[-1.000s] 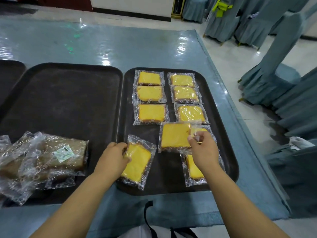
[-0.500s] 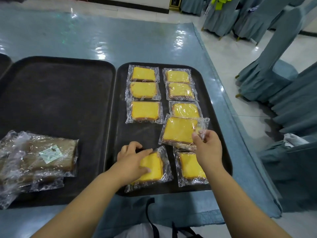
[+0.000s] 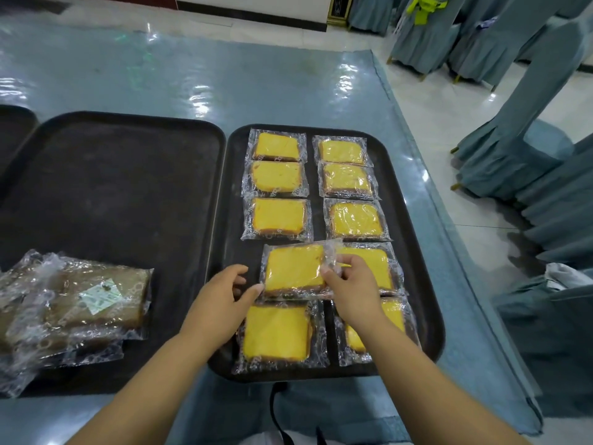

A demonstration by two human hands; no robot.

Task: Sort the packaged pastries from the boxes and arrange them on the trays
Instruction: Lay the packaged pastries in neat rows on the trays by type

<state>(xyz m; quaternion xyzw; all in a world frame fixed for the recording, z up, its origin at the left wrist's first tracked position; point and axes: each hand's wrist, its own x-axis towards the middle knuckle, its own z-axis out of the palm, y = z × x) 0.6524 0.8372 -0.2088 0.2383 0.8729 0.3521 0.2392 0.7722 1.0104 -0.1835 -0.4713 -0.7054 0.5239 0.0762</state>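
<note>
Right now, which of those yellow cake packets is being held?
The fourth packet down the left column: the right hand pinches its wrapper; the others lie flat.

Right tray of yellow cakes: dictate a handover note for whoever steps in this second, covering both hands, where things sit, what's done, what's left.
Right hand: pinches the wrapper of a clear-wrapped yellow cake slice, held over the gap in the left column's fourth row of the black plastic right tray.
Left hand: open, thumb touching that slice's near-left corner.
Done: nine yellow slices lie on that tray in two columns.
Left: set the held slice into the gap. The pile of clear-wrapped brown pastries sits heaped at the near-left of the black middle tray.
</note>
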